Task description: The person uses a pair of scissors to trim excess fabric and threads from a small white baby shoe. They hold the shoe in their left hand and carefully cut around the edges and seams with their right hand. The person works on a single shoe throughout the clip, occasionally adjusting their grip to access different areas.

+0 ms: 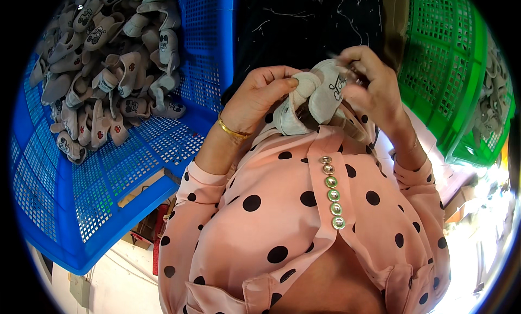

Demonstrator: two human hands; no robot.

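A small pale grey cloth shoe upper (325,100) with a black line drawing on it is held up before my chest. My left hand (258,94) is closed on its left edge, thumb and fingers pinching a folded flap of the cloth. At the shoe upper's right side, beside the drawing, my right hand (377,83) has its fingers curled around something small, dark and shiny. Motion blurs those fingertips, so the kind of thing in them does not show. The side of the shoe upper turned away from me is hidden.
On the left stands a blue plastic basket (203,53) with a heap of similar shoe uppers (130,70), some with small red marks. A green basket (442,70) on the right holds more grey pieces (491,97). Dark cloth with loose threads (304,21) lies beyond my hands.
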